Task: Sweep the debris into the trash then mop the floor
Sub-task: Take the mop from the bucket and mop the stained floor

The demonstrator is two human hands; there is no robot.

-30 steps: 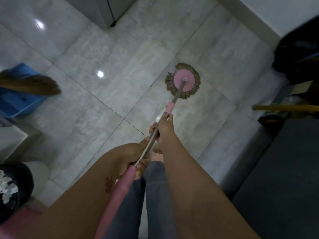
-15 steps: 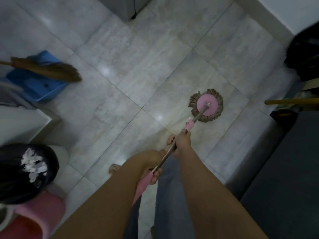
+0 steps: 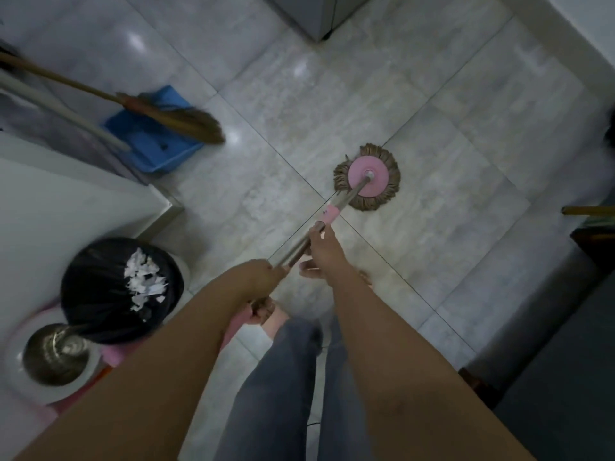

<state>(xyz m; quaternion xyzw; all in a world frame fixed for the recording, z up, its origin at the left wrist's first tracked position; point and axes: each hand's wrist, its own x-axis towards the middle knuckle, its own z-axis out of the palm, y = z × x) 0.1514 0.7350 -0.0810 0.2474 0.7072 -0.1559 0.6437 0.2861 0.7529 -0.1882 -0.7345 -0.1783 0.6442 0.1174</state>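
Compared with a moment earlier, the mop head (image 3: 367, 177) is being swung back toward the middle of the floor (image 3: 449, 128), over a meeting of grout lines, and more of the trash bin (image 3: 100, 294) is being brought into view at lower left. The mop handle (image 3: 327, 214) is being held in a staggered two-hand grip: the right hand (image 3: 321, 249) is being wrapped around the metal shaft just below the pink collar, fingers closed on it, while the left hand (image 3: 258, 282) is being closed around the shaft nearer the body. That spacing is probably being used for leverage, with the round head kept flat against the tile.

White paper scraps (image 3: 143, 281) are lying in the black-lined bin, and the broom (image 3: 173, 119) is resting across the blue dustpan (image 3: 156, 144), so sweeping is being judged as done.

Open tile is being left ahead and to the right. Room is being narrowed by a white cabinet corner (image 3: 166, 201) at left, a grey unit (image 3: 316, 18) ahead and dark furniture (image 3: 565, 327) at right.
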